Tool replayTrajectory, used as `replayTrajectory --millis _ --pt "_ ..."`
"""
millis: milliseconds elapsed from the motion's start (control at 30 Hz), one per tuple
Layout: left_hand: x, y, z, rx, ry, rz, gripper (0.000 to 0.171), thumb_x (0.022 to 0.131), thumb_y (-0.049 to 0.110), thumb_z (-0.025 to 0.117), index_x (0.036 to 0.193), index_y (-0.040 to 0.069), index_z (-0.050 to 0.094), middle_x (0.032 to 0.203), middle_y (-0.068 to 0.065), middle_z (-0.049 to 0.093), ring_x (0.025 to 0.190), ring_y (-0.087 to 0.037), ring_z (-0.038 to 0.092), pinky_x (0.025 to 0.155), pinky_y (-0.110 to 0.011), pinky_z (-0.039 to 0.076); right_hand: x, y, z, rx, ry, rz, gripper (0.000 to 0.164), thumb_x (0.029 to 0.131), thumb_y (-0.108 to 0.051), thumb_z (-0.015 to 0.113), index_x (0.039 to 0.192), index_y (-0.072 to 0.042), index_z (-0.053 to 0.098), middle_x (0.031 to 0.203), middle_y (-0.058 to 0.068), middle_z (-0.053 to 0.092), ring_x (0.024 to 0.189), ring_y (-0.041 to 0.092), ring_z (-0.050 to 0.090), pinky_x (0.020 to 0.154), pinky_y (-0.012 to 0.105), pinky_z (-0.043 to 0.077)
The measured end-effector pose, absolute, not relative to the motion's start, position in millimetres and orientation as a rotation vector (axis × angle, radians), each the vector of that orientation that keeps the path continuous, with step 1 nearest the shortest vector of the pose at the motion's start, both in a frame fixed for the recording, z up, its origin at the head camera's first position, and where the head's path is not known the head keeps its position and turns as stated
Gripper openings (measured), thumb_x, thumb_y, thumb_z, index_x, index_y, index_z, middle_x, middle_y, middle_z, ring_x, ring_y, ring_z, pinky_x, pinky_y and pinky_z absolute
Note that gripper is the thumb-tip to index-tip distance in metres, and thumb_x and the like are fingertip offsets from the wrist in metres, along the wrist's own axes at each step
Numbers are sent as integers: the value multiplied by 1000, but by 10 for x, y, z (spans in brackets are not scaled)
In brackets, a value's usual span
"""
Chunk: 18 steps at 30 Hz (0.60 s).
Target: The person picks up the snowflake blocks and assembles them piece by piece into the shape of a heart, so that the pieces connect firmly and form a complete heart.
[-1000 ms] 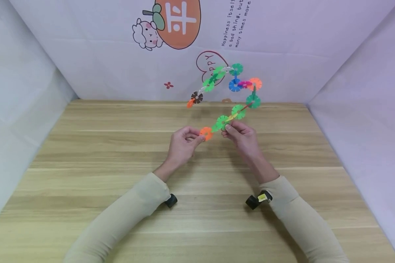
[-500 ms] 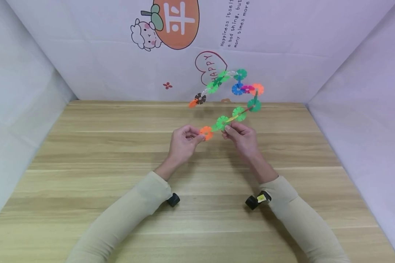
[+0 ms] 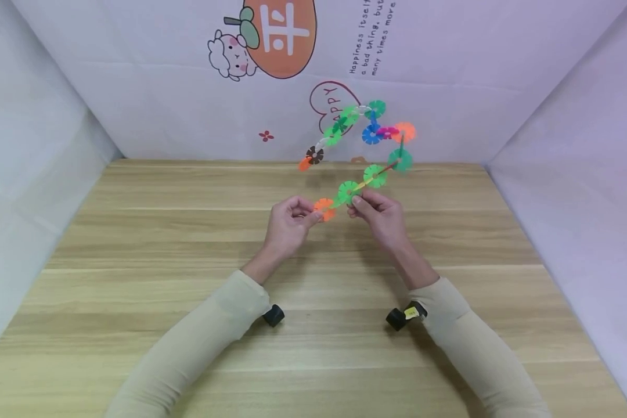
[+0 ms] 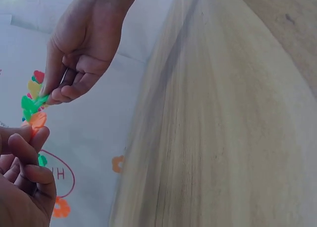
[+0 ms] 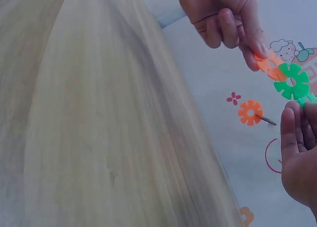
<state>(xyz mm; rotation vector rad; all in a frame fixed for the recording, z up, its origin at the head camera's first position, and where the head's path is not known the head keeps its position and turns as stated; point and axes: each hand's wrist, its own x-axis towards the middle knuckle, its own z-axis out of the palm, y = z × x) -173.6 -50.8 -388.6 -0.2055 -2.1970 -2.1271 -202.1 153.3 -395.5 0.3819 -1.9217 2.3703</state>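
A chain of colourful notched plastic discs is held up above the table, bent into an open loop. My left hand pinches the orange disc at its near end between thumb and fingers. Close by on the right, my right hand pinches the chain at a green disc. From there the chain runs through a blue disc and others to a brown disc and a second orange disc at the loose far end. The right wrist view shows the pinched orange disc joined to a green disc.
A wood-grain table lies beneath both hands. White cloth walls with printed drawings and lettering stand behind and at the sides. A black wrist camera sits at the left cuff, and another camera at the right cuff.
The chain's far part dipped and swung right, then rose back up and left. Both hands have shifted slightly left, and each keeps its pinch on the chain.
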Motion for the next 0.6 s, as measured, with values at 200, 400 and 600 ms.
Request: replayTrajectory --millis 200,400,600 --pt "-1714 -468 -3894 -191 -2071 -2252 10 91 -2 72 92 -2 63 86 -14 73 52 -12 53 43 -20 36 -1947 1477 -3935 367 -1935 2395 9 98 -5 66 99 1 72 88 8 72 77 18 68 79 32 59" --pt "-1694 -415 -3918 -136 -1993 -2326 10 91 -1 73 93 0 63 80 -8 71 46 -10 44 42 -20 33 -1848 1360 -3957 412 -2129 2293 18 95 -4 69 106 10 69 90 6 70 78 16 68 77 31 59" --pt "-1695 -491 -3966 -209 -2038 -2312 13 91 9 76 100 1 69 88 -11 74 46 -13 47 43 -23 38 -1817 1301 -3906 431 -2132 2273 16 96 3 64 104 16 62 87 7 69 77 16 67 76 31 59"
